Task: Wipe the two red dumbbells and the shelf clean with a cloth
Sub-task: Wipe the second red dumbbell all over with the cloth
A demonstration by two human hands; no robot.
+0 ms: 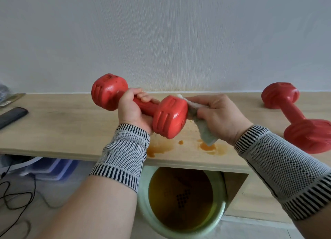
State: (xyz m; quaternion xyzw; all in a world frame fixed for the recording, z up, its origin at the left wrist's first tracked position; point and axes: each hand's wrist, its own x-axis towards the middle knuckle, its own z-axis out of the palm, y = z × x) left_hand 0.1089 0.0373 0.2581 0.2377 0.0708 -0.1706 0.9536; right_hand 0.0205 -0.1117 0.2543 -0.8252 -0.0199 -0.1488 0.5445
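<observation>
This looks like a room in a home. A long wooden shelf (71,124) runs along a plain white wall (161,32) with a fine line pattern. Two red dumbbells, one held up in the middle (143,106) and one lying far right (297,117), are the kind people use to work out at home. A black remote (12,116) lies on the left end of the shelf. Under the shelf, near us, stands a pale green bucket (219,215) with brownish water. On the floor at left lie thin black cables (16,197) and a see-through plastic box (50,169).
</observation>
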